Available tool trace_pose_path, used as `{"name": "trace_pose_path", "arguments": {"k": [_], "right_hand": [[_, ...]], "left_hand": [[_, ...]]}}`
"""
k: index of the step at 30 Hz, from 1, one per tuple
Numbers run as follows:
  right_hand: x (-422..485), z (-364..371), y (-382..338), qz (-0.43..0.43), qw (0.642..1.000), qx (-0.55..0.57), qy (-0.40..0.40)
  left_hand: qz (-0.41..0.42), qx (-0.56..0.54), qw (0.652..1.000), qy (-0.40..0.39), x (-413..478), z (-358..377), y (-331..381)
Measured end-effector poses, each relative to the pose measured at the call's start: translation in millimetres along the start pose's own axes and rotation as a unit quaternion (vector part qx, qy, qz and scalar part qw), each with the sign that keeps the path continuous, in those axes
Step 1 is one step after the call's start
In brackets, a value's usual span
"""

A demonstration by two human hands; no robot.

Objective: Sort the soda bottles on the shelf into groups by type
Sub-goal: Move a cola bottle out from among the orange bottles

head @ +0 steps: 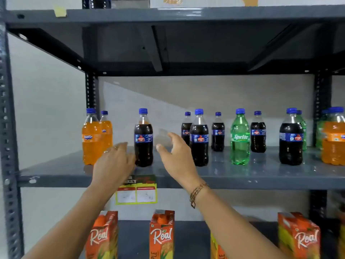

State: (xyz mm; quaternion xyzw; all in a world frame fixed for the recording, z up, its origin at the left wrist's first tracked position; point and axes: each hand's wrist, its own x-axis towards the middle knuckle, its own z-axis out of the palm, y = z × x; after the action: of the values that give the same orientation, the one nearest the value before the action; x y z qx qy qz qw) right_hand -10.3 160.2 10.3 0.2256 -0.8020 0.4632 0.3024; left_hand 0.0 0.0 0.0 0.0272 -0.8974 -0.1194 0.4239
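Note:
Soda bottles with blue caps stand on the grey middle shelf [261, 174]. Two orange Fanta bottles [91, 141] are at the left. A dark cola bottle [143, 141] stands alone beside them, and three more cola bottles [199, 143] cluster at the centre. To their right is a green Sprite bottle [240, 141], then further cola, green and orange bottles [291, 141]. My left hand [113, 163] hovers open just left of the lone cola bottle. My right hand [177, 157] is open just right of it, fingers spread. Neither hand holds anything.
Orange Real juice cartons [162, 236] stand on the shelf below. A yellow price tag [137, 193] hangs from the middle shelf's front edge. The upper shelf [168, 14] overhangs the bottles. A perforated upright post [7, 128] bounds the left side.

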Motion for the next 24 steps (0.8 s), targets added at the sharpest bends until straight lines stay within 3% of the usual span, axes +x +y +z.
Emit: {"name": "trace_pose_path", "arguments": {"k": [2, 5, 8, 18, 24], "right_hand": [[12.5, 16.3, -6.8, 0.076, 0.994, 0.06, -0.053], [25.5, 40.1, -10.0, 0.112, 0.986, 0.101, -0.069], [33.5, 61.1, -3.2, 0.123, 0.987, 0.087, -0.053], [34.7, 64.9, 4.3, 0.137, 0.989, 0.045, -0.013], [26.1, 52.6, 6.0, 0.116, 0.986, 0.117, 0.033]], "left_hand": [[0.018, 0.013, 0.999, -0.047, -0.3, 3.9, -10.8], [0.073, 0.029, 0.991, -0.108, -0.9, 12.7, -22.2], [0.119, 0.089, 0.984, -0.098, 1.5, 21.2, -30.8], [0.168, 0.126, 0.975, -0.078, 3.2, 32.9, -38.6], [0.074, 0.074, 0.994, -0.032, 1.7, 36.2, -32.0]]}}
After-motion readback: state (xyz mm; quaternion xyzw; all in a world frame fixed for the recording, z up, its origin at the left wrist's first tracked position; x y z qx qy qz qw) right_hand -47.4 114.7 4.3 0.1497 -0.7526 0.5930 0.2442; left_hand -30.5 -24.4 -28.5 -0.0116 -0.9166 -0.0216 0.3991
